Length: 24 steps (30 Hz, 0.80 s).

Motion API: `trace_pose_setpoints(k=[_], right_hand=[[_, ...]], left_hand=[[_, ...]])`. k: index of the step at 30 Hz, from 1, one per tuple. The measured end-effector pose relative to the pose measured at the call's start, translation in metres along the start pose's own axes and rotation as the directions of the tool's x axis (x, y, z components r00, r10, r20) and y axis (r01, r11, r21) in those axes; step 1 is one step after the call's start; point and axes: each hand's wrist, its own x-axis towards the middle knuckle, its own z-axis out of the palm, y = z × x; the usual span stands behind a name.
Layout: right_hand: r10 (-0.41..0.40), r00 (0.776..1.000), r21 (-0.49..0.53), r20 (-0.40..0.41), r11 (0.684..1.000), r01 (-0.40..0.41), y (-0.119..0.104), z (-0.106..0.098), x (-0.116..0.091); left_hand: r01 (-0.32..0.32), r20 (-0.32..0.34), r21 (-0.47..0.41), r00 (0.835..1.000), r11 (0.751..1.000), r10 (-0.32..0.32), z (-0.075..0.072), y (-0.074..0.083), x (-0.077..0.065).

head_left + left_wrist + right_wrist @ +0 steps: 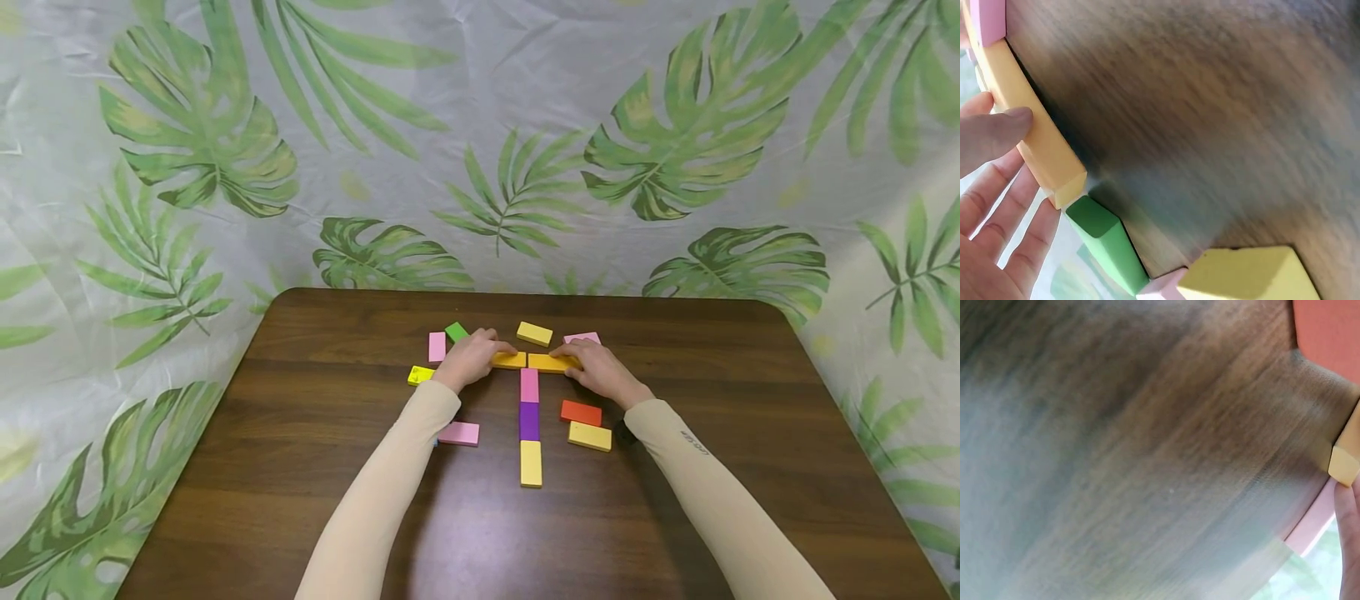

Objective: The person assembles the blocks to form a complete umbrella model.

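Observation:
Two orange blocks lie end to end in a crosswise row on the table. My left hand (470, 358) grips the left orange block (510, 360), its thumb on the near side and fingers along the far side, as the left wrist view shows. The right orange block (545, 363) is held by my right hand (597, 367), fingers behind and thumb in front. From where the two meet, a column runs toward me: a pink block (529, 385), a purple block (529, 421) and a yellow block (531, 464).
Right of the column lie a red block (581, 412) and a pale yellow block (589, 436). Behind the row sit another yellow block (535, 334) and a pink one (582, 337). Leftward are a green block (456, 332), a bright yellow block (420, 375) and pink blocks (459, 433).

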Motion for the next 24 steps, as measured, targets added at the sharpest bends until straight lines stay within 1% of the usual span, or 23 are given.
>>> trace_pose_setpoints(k=[4,8,11,14,18,21,24], right_hand=[[-0.002,1.000,0.006,-0.003,1.000,0.002,0.000,0.000,0.000],[-0.010,1.000,0.013,-0.008,1.000,0.010,0.000,0.001,0.000],[-0.012,1.000,0.012,-0.012,1.000,0.012,0.000,0.001,0.000],[-0.012,1.000,0.010,-0.011,1.000,0.012,0.000,0.001,0.000],[-0.013,1.000,0.008,-0.006,1.000,0.013,0.000,0.000,0.000],[-0.018,1.000,0.010,-0.006,1.000,0.018,0.000,0.000,0.000],[-0.022,1.000,0.015,-0.008,1.000,0.022,0.000,-0.001,-0.001]], left_hand=[[-0.006,0.008,0.003,1.000,1.000,0.006,0.002,0.001,0.002],[-0.005,0.016,-0.008,1.000,1.000,0.005,0.002,0.003,0.000],[-0.009,0.020,-0.030,1.000,1.000,0.010,0.000,0.004,-0.004],[-0.030,0.005,-0.052,1.000,0.998,0.030,-0.001,0.006,-0.010],[-0.053,0.002,-0.038,0.999,0.998,0.053,-0.002,0.008,-0.019],[-0.052,0.032,-0.033,0.998,0.998,0.053,-0.001,0.011,-0.024],[-0.037,0.062,-0.040,0.997,0.999,0.039,0.001,0.013,-0.026]])
